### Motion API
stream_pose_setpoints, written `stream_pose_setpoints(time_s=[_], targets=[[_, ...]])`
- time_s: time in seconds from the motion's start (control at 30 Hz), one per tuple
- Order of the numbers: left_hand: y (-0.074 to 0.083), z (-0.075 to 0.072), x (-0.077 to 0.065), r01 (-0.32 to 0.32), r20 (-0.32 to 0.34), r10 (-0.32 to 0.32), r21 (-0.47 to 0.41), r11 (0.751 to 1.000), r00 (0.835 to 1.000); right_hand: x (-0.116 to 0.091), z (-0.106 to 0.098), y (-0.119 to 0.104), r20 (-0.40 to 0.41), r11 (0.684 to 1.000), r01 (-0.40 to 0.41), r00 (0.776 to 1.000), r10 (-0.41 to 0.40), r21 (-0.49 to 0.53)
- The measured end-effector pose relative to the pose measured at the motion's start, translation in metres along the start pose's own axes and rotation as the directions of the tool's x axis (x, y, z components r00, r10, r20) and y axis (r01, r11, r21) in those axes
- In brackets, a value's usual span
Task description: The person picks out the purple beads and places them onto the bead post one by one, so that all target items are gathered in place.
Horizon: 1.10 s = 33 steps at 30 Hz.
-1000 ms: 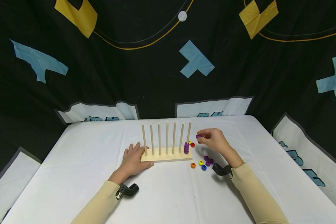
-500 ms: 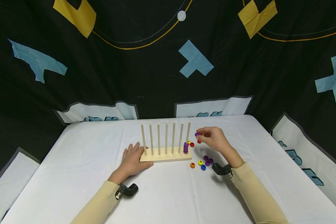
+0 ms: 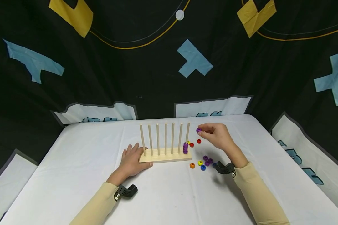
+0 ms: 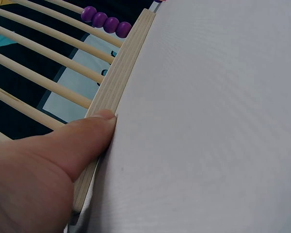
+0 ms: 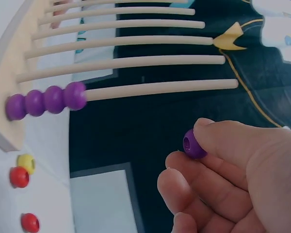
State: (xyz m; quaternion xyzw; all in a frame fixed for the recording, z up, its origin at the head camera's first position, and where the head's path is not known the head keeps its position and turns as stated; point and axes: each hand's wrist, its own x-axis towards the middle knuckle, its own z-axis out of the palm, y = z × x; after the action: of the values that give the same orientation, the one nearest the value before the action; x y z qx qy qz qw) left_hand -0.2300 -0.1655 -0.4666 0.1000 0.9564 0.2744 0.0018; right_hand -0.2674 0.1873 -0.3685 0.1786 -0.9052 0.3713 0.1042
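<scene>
A wooden peg rack [image 3: 166,158] with several upright pegs stands on the table. Four-like purple beads [image 5: 55,99] are stacked at the foot of its rightmost peg. At the rack's left end my left hand [image 3: 130,161] holds the base, thumb [image 4: 99,128] along the front edge and index finger reaching behind; the other fingers are spread on the cloth. My right hand [image 3: 215,135] pinches a purple bead [image 5: 194,144] between thumb and forefinger, its hole partly showing. That bead is in the air to the right of the rightmost peg's top, apart from it.
Red beads [image 3: 199,141] and a yellow bead [image 5: 26,163] lie by the rack's right end. Nearer me, an orange bead [image 3: 192,165], a blue bead [image 3: 203,167], a yellow one and several purple beads lie on the white cloth [image 3: 169,193]. A dark curtain [image 3: 146,75] hangs behind.
My right hand has risen slightly with the purple bead, uncovering more of a red bead below. The left hand stays on the rack; the whole view has shifted a little.
</scene>
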Motion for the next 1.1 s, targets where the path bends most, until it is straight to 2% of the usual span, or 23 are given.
stream_pose_setpoints(time_s=[0.47, 0.8, 1.1], targets=[[-0.001, -0.001, 0.001, -0.009, -0.002, 0.009, 0.003, 1.000, 1.000, -0.003, -0.012, -0.018, -0.028, 0.998, -0.030, 0.999, 0.031, 0.051], [-0.001, 0.000, 0.000, -0.002, -0.010, 0.002, -0.007, 1.000, 1.000, 0.002, -0.012, -0.029, -0.083, 0.997, 0.037, 0.996, -0.031, 0.073], [-0.001, -0.001, 0.000, -0.007, -0.008, 0.007, 0.001, 1.000, 1.000, 0.010, -0.010, -0.042, -0.108, 0.991, 0.059, 0.993, -0.046, 0.121]])
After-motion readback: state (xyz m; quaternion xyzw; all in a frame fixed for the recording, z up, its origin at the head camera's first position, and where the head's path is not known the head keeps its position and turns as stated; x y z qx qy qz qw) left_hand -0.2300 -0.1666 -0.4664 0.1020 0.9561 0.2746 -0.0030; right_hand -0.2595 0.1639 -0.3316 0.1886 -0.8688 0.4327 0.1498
